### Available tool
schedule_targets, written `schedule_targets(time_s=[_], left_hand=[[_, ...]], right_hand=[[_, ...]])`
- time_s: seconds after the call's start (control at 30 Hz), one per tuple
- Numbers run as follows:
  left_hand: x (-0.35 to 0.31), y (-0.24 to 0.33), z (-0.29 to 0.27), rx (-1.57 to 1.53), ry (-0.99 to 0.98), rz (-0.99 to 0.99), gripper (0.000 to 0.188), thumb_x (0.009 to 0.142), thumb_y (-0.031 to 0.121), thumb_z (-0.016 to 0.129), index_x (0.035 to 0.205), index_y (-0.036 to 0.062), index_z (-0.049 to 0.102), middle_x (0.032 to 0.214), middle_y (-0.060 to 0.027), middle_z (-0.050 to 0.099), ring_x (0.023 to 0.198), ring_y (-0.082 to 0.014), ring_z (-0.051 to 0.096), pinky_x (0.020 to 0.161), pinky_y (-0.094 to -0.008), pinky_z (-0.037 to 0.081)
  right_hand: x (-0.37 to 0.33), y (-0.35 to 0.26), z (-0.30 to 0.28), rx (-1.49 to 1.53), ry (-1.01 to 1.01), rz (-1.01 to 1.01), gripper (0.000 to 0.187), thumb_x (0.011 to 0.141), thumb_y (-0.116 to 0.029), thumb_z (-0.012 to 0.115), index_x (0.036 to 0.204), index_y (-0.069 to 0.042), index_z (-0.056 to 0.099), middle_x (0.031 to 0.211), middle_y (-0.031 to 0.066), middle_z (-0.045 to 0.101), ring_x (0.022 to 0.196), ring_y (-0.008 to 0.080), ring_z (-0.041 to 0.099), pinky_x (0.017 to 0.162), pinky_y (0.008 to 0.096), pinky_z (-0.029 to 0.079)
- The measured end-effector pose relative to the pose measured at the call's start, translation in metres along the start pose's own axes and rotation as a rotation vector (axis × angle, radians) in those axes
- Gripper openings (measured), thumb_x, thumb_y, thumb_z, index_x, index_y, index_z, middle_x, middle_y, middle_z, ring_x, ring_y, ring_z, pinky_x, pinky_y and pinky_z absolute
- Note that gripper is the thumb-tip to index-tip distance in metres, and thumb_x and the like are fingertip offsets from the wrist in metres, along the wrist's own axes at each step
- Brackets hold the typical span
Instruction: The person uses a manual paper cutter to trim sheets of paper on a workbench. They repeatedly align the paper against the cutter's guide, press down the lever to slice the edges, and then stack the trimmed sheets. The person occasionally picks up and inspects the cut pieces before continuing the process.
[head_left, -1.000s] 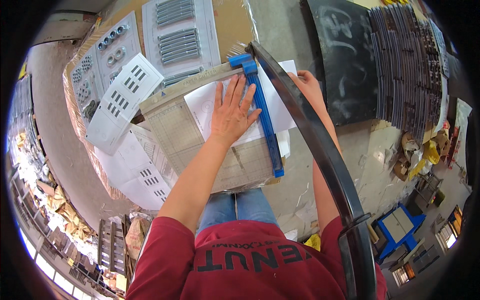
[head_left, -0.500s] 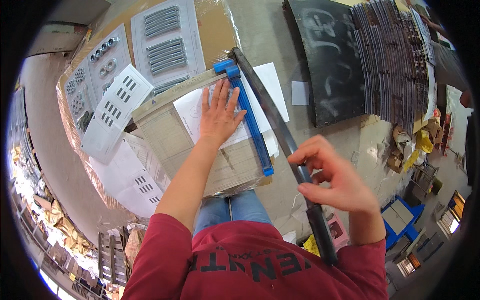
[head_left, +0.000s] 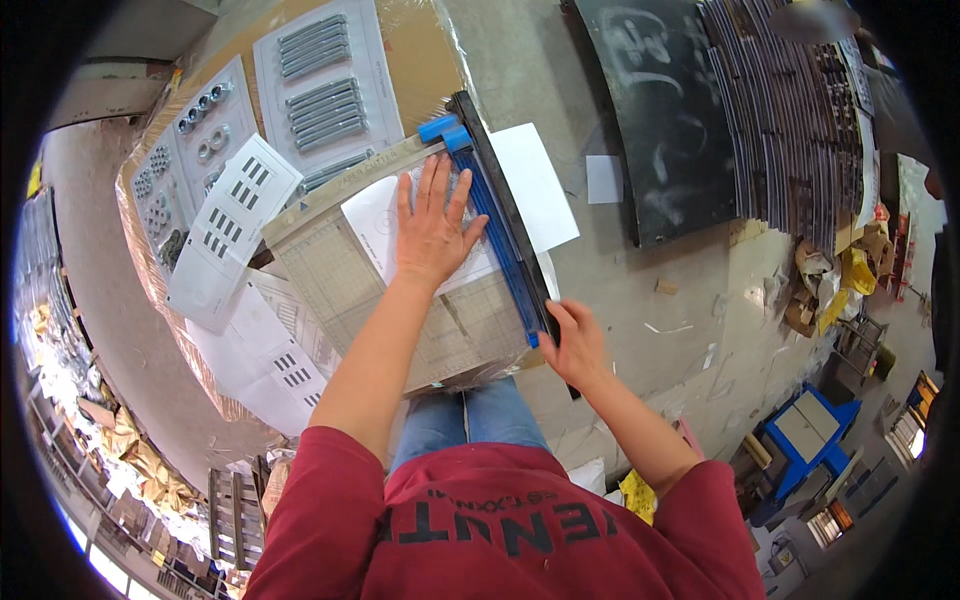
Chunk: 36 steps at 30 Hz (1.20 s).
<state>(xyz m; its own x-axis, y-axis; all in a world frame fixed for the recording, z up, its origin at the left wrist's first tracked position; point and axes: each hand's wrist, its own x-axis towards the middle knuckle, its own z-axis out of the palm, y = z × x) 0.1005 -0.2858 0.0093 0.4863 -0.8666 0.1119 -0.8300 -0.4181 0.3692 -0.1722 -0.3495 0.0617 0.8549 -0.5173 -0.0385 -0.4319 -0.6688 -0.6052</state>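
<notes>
A paper cutter [head_left: 345, 290] lies at an angle in front of me, its blue rail [head_left: 500, 255] along the right side. My left hand [head_left: 433, 225] rests flat, fingers stretched, on a white printed sheet [head_left: 368, 228] on the cutter's board. The long dark blade arm [head_left: 512, 215] lies lowered alongside the rail. At its near end my right hand [head_left: 575, 345] is closed on the arm; part of the handle is hidden beneath the fingers. White paper [head_left: 537, 190] sticks out to the right beyond the blade arm.
Left of the cutter lie loose printed sheets [head_left: 228, 225]. Behind them are cards with packed bolts [head_left: 325, 110] and nuts [head_left: 203, 108] on a wrapped cardboard stack. A black panel [head_left: 665, 130] and stacked dark sheets [head_left: 775, 130] stand at far right, near a partly visible person [head_left: 895, 115].
The blade arm has swung down and left, from raised to lying along the blue rail. My right hand has moved left with it; my left hand stays on the sheet.
</notes>
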Motion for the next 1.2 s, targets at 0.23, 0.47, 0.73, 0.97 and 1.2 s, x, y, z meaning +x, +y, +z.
schedule_targets(time_s=[0.23, 0.47, 0.73, 0.97, 1.2], left_hand=[[-0.006, -0.007, -0.024, -0.099, 0.209, -0.089, 0.06, 0.085, 0.033, 0.07, 0.136, 0.0116, 0.048, 0.144, -0.0133, 0.043, 0.136, -0.0295, 0.038, 0.113, -0.0455, 0.027], [-0.04, -0.039, -0.073, -0.453, 0.095, -0.973, 0.034, 0.087, 0.024, 0.07, 0.111, 0.0019, 0.06, 0.096, -0.0117, 0.062, 0.087, -0.0249, 0.059, 0.081, -0.0366, 0.047], [-0.095, 0.007, -0.178, -0.868, 0.382, -0.551, 0.044, 0.092, 0.021, 0.063, 0.127, -0.0019, 0.052, 0.104, -0.0154, 0.063, 0.097, -0.0231, 0.06, 0.09, -0.0328, 0.045], [-0.205, -0.033, -0.14, -0.781, -0.238, -0.927, 0.044, 0.092, 0.022, 0.062, 0.125, -0.0043, 0.051, 0.117, -0.02, 0.063, 0.108, -0.0294, 0.06, 0.095, -0.0382, 0.045], [-0.203, -0.041, -0.09, -0.849, -0.089, -1.073, 0.043, 0.088, 0.024, 0.066, 0.12, -0.0022, 0.054, 0.112, -0.0241, 0.065, 0.104, -0.0365, 0.064, 0.088, -0.0404, 0.049]], right_hand=[[-0.005, 0.022, 0.032, -0.029, 0.12, 0.003, 0.06, 0.081, -0.023, 0.071, 0.133, -0.009, 0.046, 0.121, 0.0145, 0.052, 0.107, 0.0339, 0.052, 0.09, 0.0443, 0.043], [-0.008, 0.021, 0.037, -0.107, 0.166, -0.034, 0.06, 0.082, -0.022, 0.071, 0.134, -0.008, 0.044, 0.121, 0.0156, 0.052, 0.107, 0.0344, 0.052, 0.091, 0.0444, 0.043], [0.012, -0.032, 0.005, 0.175, 0.215, 0.123, 0.047, 0.091, -0.028, 0.064, 0.13, -0.005, 0.051, 0.12, 0.0155, 0.054, 0.109, 0.0312, 0.053, 0.097, 0.0407, 0.041], [0.04, -0.093, 0.049, 1.12, -0.296, 0.65, 0.049, 0.102, -0.043, 0.048, 0.126, -0.001, 0.056, 0.112, 0.0084, 0.062, 0.1, 0.0135, 0.055, 0.087, 0.0314, 0.045], [0.039, -0.077, 0.094, 0.728, -0.292, 0.775, 0.033, 0.094, -0.028, 0.065, 0.109, 0.001, 0.065, 0.09, 0.0032, 0.065, 0.081, 0.011, 0.056, 0.074, 0.0277, 0.044]])
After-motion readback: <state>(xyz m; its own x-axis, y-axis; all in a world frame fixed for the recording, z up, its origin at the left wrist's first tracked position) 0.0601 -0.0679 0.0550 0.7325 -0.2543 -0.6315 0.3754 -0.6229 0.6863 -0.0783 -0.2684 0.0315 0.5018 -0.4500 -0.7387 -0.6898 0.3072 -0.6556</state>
